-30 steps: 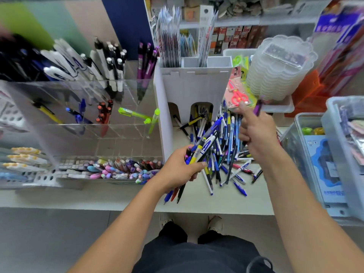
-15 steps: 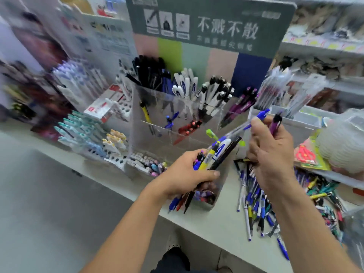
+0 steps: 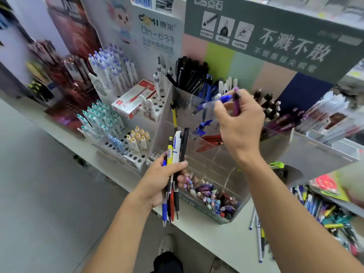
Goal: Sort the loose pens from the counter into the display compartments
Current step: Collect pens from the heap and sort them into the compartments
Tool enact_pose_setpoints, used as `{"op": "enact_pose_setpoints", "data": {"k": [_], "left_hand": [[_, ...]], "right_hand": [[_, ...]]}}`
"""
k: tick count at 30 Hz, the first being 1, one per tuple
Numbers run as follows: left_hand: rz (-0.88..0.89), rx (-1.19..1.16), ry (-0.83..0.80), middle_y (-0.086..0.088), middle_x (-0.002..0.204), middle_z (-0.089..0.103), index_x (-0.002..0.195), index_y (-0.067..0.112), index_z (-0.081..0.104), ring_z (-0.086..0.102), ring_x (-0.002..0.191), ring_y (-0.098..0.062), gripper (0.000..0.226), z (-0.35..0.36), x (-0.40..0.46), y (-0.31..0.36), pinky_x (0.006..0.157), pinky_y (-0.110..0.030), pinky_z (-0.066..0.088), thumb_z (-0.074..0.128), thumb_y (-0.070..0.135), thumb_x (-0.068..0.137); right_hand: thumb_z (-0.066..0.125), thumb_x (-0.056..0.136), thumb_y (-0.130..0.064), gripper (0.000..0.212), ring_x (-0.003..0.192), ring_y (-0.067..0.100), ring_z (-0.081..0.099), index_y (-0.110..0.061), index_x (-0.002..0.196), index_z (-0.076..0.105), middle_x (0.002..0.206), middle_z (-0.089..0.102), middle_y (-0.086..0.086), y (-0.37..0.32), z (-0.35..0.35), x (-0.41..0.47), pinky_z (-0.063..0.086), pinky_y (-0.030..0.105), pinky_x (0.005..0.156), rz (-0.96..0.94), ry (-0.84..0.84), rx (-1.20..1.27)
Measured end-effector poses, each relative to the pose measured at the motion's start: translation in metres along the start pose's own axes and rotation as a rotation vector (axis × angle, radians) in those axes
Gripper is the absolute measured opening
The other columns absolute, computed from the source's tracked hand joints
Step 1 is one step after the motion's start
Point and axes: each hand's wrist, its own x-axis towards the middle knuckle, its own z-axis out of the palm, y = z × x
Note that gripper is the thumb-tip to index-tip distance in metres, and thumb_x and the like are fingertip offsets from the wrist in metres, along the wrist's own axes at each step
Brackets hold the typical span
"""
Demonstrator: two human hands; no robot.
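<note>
My left hand (image 3: 157, 180) grips a bundle of pens (image 3: 174, 154) upright in front of the clear acrylic display (image 3: 214, 164). My right hand (image 3: 239, 123) is raised over the display's upper compartments. It pinches a blue pen (image 3: 211, 103) that points left and down, and holds a purple pen (image 3: 236, 103) upright. The upper compartments hold black pens (image 3: 189, 73), blue pens and white pens. Lower ones hold a yellow pen (image 3: 174, 115), blue clips and red pens (image 3: 209, 141). Loose pens (image 3: 323, 213) lie on the counter at the right.
White peg racks with teal-capped pens (image 3: 98, 119) and white pens (image 3: 112, 69) stand left of the display, with a red and white box (image 3: 134, 97) between them. A bin of small erasers (image 3: 212, 196) fills the display's front. A white holder (image 3: 325, 142) stands at the right.
The view has swung left and closer to the display. My right hand has risen from the counter pile with the blue and purple pens to the upper compartments. My left hand has turned its bundle upright.
</note>
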Motion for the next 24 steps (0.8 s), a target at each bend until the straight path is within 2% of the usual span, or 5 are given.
{"op": "enact_pose_setpoints", "data": {"k": [6, 13, 18, 21, 24], "left_hand": [[-0.019, -0.059, 0.049, -0.007, 0.069, 0.056, 0.115, 0.008, 0.055, 0.049, 0.051, -0.014, 0.026, -0.012, 0.011, 0.003, 0.044, -0.024, 0.045, 0.065, 0.001, 0.092], [-0.047, -0.047, 0.031, -0.007, 0.070, 0.057, 0.118, 0.009, 0.055, 0.050, 0.053, -0.015, 0.028, -0.008, 0.019, 0.009, 0.046, -0.024, 0.047, 0.066, 0.002, 0.092], [-0.040, -0.062, 0.038, -0.007, 0.069, 0.056, 0.116, 0.008, 0.055, 0.049, 0.053, -0.015, 0.027, -0.004, 0.022, 0.015, 0.045, -0.025, 0.046, 0.066, 0.002, 0.092], [-0.035, -0.064, 0.041, -0.006, 0.068, 0.056, 0.114, 0.008, 0.055, 0.049, 0.053, -0.014, 0.025, -0.002, 0.022, 0.021, 0.044, -0.024, 0.046, 0.065, 0.002, 0.093], [-0.021, -0.091, 0.049, -0.006, 0.067, 0.056, 0.112, 0.008, 0.055, 0.049, 0.052, -0.014, 0.021, -0.001, 0.022, 0.027, 0.044, -0.023, 0.045, 0.064, 0.002, 0.094]], "right_hand": [[0.072, 0.090, -0.031, 0.030, 0.054, 0.019, 0.054, -0.014, 0.067, 0.060, 0.060, 0.059, 0.000, 0.019, 0.017, 0.007, 0.045, 0.033, 0.053, 0.126, -0.323, -0.418], [0.070, 0.093, -0.033, 0.039, 0.050, 0.021, 0.050, -0.015, 0.063, 0.054, 0.056, 0.053, 0.001, 0.019, 0.015, 0.016, 0.041, 0.031, 0.050, 0.253, -0.477, -0.533], [0.081, 0.083, -0.032, 0.034, 0.056, 0.020, 0.057, -0.008, 0.070, 0.060, 0.064, 0.061, 0.003, 0.014, 0.030, 0.014, 0.048, 0.031, 0.053, 0.309, -0.530, -0.591], [0.073, 0.090, -0.025, 0.022, 0.061, 0.023, 0.061, -0.012, 0.075, 0.061, 0.067, 0.061, 0.002, 0.009, 0.032, 0.005, 0.049, 0.032, 0.056, 0.239, -0.479, -0.713], [0.069, 0.093, -0.031, 0.030, 0.061, 0.024, 0.058, -0.017, 0.068, 0.060, 0.062, 0.060, 0.001, 0.002, 0.016, 0.003, 0.044, 0.031, 0.059, 0.228, -0.429, -0.652]]}}
